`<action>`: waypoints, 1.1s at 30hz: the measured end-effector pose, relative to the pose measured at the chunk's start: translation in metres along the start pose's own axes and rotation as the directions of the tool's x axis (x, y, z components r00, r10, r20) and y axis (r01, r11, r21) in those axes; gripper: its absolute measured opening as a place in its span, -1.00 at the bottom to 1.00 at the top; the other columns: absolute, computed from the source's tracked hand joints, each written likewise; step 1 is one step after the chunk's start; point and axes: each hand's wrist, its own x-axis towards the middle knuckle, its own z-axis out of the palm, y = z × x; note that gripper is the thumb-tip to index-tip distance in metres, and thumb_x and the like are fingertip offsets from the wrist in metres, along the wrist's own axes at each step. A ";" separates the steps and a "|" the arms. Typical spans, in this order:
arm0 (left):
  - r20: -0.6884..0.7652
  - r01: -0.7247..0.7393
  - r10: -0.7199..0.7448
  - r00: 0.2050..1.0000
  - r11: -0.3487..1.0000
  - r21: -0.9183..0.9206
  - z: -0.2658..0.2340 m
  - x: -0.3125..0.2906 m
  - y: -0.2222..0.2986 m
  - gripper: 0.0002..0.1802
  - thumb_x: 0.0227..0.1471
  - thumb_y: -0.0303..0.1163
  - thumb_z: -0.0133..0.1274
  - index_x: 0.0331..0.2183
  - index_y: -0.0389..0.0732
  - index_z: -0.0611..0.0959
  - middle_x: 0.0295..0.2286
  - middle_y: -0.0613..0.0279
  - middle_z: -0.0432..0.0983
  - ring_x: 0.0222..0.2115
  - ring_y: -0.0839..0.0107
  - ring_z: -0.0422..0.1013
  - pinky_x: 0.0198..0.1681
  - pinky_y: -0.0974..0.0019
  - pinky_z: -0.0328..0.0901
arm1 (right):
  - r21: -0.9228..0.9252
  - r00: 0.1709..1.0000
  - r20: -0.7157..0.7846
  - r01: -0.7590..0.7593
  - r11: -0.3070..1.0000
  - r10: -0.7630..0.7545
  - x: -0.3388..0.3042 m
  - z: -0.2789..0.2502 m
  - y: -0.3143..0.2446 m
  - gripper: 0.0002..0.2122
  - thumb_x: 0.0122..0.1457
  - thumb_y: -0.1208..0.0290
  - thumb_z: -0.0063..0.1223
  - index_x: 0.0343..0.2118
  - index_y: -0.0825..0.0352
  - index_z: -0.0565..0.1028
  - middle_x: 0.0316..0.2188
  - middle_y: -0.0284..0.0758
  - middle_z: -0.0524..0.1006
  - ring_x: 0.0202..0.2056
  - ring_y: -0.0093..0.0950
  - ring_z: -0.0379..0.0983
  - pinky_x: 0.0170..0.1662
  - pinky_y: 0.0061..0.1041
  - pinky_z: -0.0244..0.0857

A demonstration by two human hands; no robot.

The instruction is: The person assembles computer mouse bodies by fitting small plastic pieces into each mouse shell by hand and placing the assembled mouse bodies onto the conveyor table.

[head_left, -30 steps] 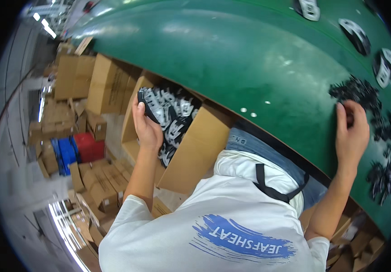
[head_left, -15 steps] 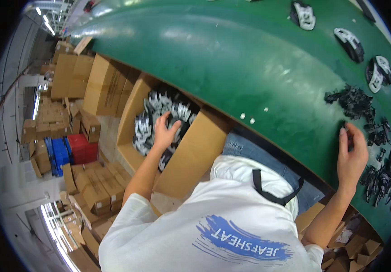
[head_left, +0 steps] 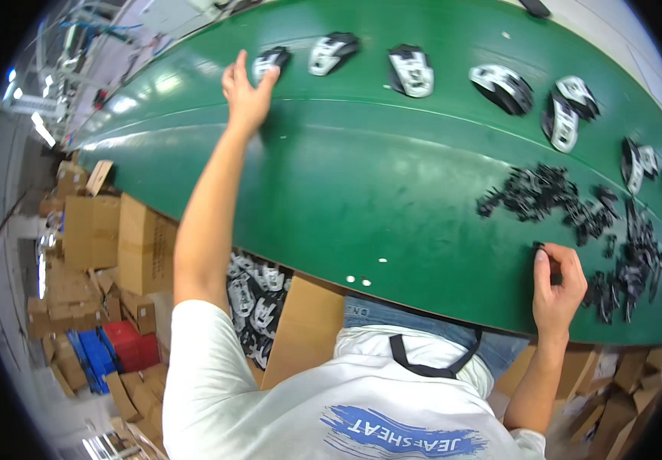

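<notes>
At the far left of the green table [head_left: 331, 146], my left hand [head_left: 248, 98] reaches over a black-and-white moulded shell [head_left: 276, 60]. The thumb overlaps the shell's near edge, while the fingers spread apart to its left. I see no firm grip on it, and the shell is slightly blurred. My right hand [head_left: 561, 287] is low over the table's near right side, with thumb and index finger pinched on a small black plastic part [head_left: 538, 245]. A pile of similar black parts [head_left: 538, 192] lies just beyond it.
More black-and-white shells [head_left: 411, 70] stand spaced along the table's far side. Loose black parts [head_left: 630, 264] lie at the right. Below the near edge, an open carton [head_left: 296, 330] holds several shells [head_left: 254, 303]. Cardboard boxes [head_left: 89, 234] and red and blue crates [head_left: 130, 343] stand at left.
My left hand has left the carton of shells and stretched to the far side of the table. My right hand keeps its pinch. The view has shifted, showing more of the table.
</notes>
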 end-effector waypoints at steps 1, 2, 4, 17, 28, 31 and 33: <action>0.090 0.048 -0.055 0.994 0.995 0.085 0.023 0.019 0.003 0.14 0.07 0.40 0.21 0.46 0.04 0.22 0.39 -0.35 -0.05 0.38 -0.34 0.00 0.42 -0.23 0.02 | 0.053 0.999 -0.019 -0.042 0.998 0.043 0.000 -0.003 0.000 -0.94 0.22 0.65 0.25 -0.26 0.45 0.63 -0.33 -0.25 0.65 -0.42 -0.50 0.53 -0.30 -0.52 0.44; 0.130 0.039 -0.067 0.989 0.978 0.207 0.036 0.036 -0.004 0.20 0.02 0.50 0.16 0.48 0.09 0.20 0.41 -0.36 -0.04 0.40 -0.33 0.00 0.42 -0.22 0.04 | 0.113 0.996 -0.040 -0.075 0.991 0.080 0.002 -0.005 0.001 -0.93 0.20 0.64 0.28 -0.26 0.46 0.65 -0.34 -0.25 0.66 -0.42 -0.53 0.53 -0.30 -0.53 0.44; 0.219 0.051 -0.143 0.965 0.924 0.379 0.035 0.067 -0.033 0.01 0.08 0.34 0.20 0.41 0.07 0.36 0.30 -0.21 0.35 0.31 -0.24 0.27 0.37 -0.15 0.18 | 0.153 0.995 -0.064 -0.066 0.986 0.076 0.007 -0.003 0.003 -0.91 0.17 0.63 0.32 -0.26 0.46 0.68 -0.35 -0.26 0.69 -0.41 -0.56 0.54 -0.28 -0.58 0.44; 0.796 0.781 0.190 0.575 -0.417 -0.464 -0.058 -0.173 0.219 -0.40 0.44 -0.20 -0.17 0.33 -0.36 0.38 0.30 -0.10 0.36 0.31 -0.05 0.30 0.40 -0.18 0.17 | 0.564 0.996 0.009 -0.077 0.822 0.086 -0.004 -0.023 -0.014 -0.88 0.10 0.65 0.38 -0.28 0.42 0.69 -0.35 -0.23 0.72 -0.36 -0.45 0.63 -0.26 -0.49 0.48; 0.828 0.932 0.446 0.339 -0.283 -0.228 -0.067 -0.267 0.333 -0.22 0.40 -0.06 -0.35 0.49 -0.24 0.06 0.39 -0.15 0.17 0.40 0.03 0.19 0.46 -0.06 0.08 | 0.170 0.943 -0.187 0.307 0.936 -0.275 0.006 -0.019 -0.043 -0.74 -0.06 0.51 0.52 -0.26 0.18 0.72 -0.50 -0.51 0.55 -0.48 -0.50 0.39 -0.28 -0.40 0.16; 0.793 0.926 0.496 0.353 -0.305 -0.221 -0.066 -0.268 0.342 -0.21 0.39 -0.08 -0.25 0.47 -0.23 0.07 0.35 -0.02 0.23 0.37 0.17 0.21 0.45 0.02 0.08 | 0.100 0.942 -0.170 0.308 0.946 -0.288 0.002 -0.025 -0.039 -0.74 -0.06 0.51 0.52 -0.27 0.17 0.72 -0.49 -0.53 0.55 -0.48 -0.49 0.39 -0.28 -0.40 0.17; 0.793 0.931 0.506 0.339 -0.303 -0.205 -0.064 -0.269 0.342 -0.20 0.37 -0.07 -0.17 0.45 -0.25 0.10 0.30 0.04 0.30 0.34 0.26 0.24 0.42 0.10 0.12 | 0.047 0.945 -0.125 0.310 0.950 -0.302 -0.002 -0.026 -0.040 -0.75 -0.06 0.51 0.52 -0.28 0.16 0.72 -0.49 -0.54 0.54 -0.48 -0.49 0.39 -0.27 -0.40 0.17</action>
